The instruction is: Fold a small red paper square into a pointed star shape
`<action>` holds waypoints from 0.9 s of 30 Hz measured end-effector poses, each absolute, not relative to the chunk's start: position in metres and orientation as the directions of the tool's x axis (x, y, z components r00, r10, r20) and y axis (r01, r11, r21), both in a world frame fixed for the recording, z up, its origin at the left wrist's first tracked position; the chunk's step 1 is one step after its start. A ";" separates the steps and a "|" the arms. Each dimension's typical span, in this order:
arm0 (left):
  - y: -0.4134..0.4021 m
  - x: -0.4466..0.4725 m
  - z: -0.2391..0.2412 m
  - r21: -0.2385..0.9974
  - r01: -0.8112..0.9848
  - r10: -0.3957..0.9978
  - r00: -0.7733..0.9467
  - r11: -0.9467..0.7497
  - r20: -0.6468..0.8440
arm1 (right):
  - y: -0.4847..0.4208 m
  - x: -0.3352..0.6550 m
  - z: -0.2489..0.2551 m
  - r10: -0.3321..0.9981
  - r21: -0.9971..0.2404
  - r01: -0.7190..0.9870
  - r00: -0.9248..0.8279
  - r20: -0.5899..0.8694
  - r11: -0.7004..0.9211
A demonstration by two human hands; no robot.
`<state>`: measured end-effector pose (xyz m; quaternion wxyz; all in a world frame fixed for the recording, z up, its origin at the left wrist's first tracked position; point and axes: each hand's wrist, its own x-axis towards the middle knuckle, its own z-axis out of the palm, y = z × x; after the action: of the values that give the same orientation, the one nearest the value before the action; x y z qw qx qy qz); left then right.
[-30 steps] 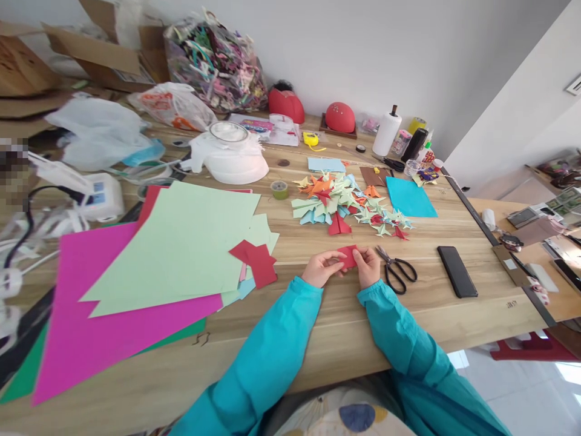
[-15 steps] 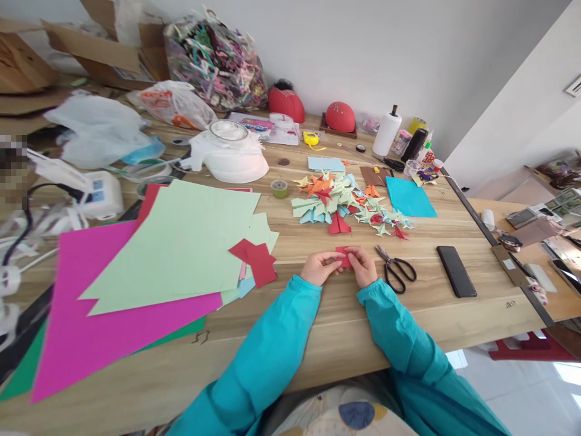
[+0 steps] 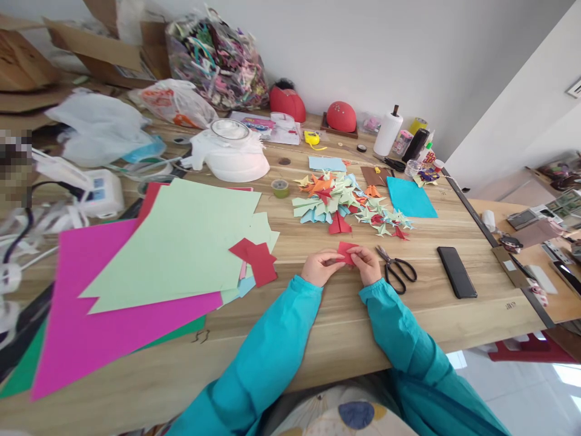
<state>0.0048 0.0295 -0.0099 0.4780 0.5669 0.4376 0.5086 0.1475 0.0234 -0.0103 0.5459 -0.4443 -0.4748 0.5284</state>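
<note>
both arms wear long, loose teal sleeves (image 3: 272, 357) with gathered cuffs at the wrists. the left hand (image 3: 320, 267) and right hand (image 3: 370, 266) are bare. a pale garment with coloured dots (image 3: 349, 415) covers the lap.

- We see a bright, evenly daylit scene; the pale wooden table (image 3: 327, 339) carries only soft, faint shadows.
- Strong glare whitens the floor at the near right.
- Wide-angle distortion bends the table's edges and stretches the large magenta paper sheet (image 3: 91, 327) at the near left.
- The far left is smeared, with one pixelated patch; the centre stays sharp.
</note>
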 end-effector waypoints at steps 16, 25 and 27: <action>0.028 0.000 0.001 0.984 -0.176 0.992 0.122 0.001 0.020 | 0.022 0.152 -0.002 0.982 -0.990 -0.088 -0.145 0.124 0.112; 0.027 0.001 0.001 0.990 -0.133 0.994 0.092 -0.052 0.065 | 0.023 0.153 -0.005 0.979 -0.980 0.028 -0.053 0.196 0.198; 0.027 0.002 -0.001 0.989 -0.116 0.993 0.071 -0.088 0.097 | 0.023 0.152 -0.004 0.980 -0.980 0.029 -0.031 0.196 0.196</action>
<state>0.0018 0.0268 -0.0008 0.5224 0.5123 0.4277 0.5307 0.1522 0.0226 -0.0038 0.5317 -0.4492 -0.5617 0.4473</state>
